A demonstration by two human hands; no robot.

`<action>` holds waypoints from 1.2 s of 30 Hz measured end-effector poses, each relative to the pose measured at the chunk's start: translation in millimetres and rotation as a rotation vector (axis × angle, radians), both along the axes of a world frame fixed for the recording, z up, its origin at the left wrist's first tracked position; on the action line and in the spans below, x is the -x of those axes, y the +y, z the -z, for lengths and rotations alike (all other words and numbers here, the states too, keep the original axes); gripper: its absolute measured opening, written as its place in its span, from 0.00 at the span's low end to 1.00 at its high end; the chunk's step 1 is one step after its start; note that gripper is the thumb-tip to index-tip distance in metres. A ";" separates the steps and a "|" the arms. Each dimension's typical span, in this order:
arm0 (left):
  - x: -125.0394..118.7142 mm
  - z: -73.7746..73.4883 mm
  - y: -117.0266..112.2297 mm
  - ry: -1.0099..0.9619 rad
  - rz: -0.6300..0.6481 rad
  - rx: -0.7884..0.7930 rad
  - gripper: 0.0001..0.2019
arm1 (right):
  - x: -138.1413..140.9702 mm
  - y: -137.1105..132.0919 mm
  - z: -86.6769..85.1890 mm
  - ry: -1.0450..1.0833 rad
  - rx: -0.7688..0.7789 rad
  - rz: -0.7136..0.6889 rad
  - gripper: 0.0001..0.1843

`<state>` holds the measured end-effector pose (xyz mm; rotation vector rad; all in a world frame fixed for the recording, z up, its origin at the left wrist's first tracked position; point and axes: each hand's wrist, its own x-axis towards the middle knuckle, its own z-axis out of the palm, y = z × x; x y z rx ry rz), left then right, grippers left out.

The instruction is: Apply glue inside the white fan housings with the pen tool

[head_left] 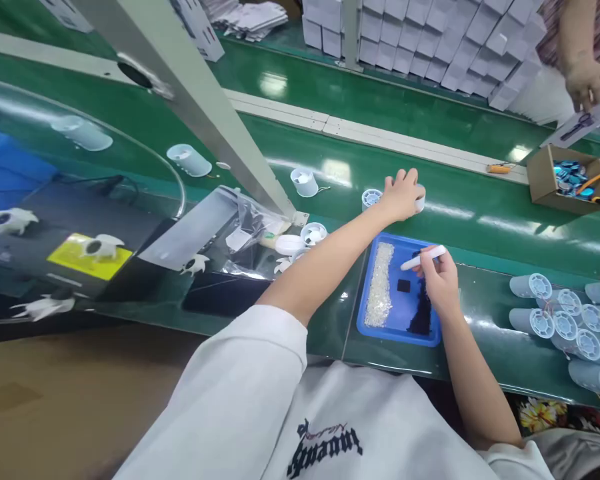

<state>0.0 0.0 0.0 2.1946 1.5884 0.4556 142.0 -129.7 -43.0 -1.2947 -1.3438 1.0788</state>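
Glossy green conveyor bench [330,87] under overhead glare, grey metal post [200,87] crossing it, white boxes [430,40] stacked behind.

Green conveyor belt [330,93] carries white cylinders [560,320]; blue tray [367,320] of small parts; cardboard box [543,180]; stacked white cartons [430,40] beyond.

Belt [480,220] beyond blue tray [365,313] open; housings [570,327] crowd right.
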 end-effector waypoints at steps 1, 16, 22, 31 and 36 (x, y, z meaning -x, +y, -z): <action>2.7 -4.1 -0.8 -0.092 -0.054 -0.037 0.02 | 1.6 3.4 5.5 0.018 0.003 -0.013 0.24; 32.8 -42.6 -41.2 -1.523 -0.390 0.081 0.14 | -0.8 0.3 25.3 -0.079 -0.106 -0.105 0.16; 42.2 -45.5 -34.8 -1.580 -0.348 0.067 0.17 | -6.2 -3.9 17.6 -0.313 -0.311 -0.133 0.07; 44.5 -50.6 -35.8 -1.530 -0.359 0.064 0.19 | -16.0 -0.6 14.1 -0.381 -0.465 -0.155 0.04; 45.1 -51.2 -41.3 -1.481 -0.324 0.022 0.18 | -20.2 -1.7 21.5 -0.250 -0.421 -0.166 0.05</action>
